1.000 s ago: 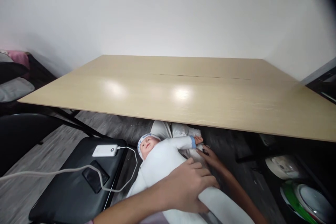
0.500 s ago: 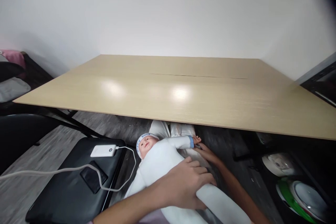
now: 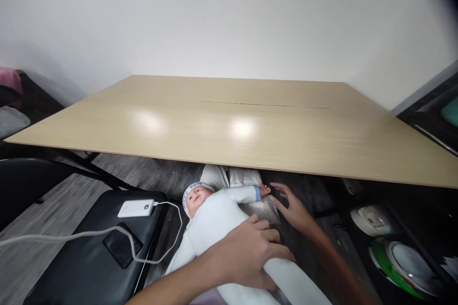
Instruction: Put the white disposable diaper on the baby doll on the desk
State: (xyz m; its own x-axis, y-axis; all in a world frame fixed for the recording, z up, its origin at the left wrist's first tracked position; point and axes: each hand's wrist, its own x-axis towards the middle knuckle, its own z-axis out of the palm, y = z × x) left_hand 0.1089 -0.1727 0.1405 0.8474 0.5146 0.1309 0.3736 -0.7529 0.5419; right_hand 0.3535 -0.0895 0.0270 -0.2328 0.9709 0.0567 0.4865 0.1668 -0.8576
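Observation:
A baby doll [image 3: 214,219] in a white suit with blue cuffs and a lettered cap [image 3: 196,189] lies face up across my lap, its head to the left. My left hand [image 3: 252,248] is wrapped over the doll's lower body at the top of a leg, fingers curled around it. Just right of the doll's small outstretched hand [image 3: 264,190], my right hand [image 3: 291,207] is open with fingers apart, holding nothing. A crinkled clear plastic-like covering [image 3: 245,177] shows behind the doll's arm, under the table edge.
A wooden table [image 3: 232,124] spans ahead, against a white partition [image 3: 214,28]. On a black chair [image 3: 89,257] at left lie a white power bank [image 3: 135,208], its cable [image 3: 71,236] and a dark phone [image 3: 122,245]. A dark shelf at lower right holds a green-rimmed round item [image 3: 404,267].
My right hand has opened and moved slightly right, away from the doll's hand. My left hand keeps its hold on the doll. The view has shifted a little.

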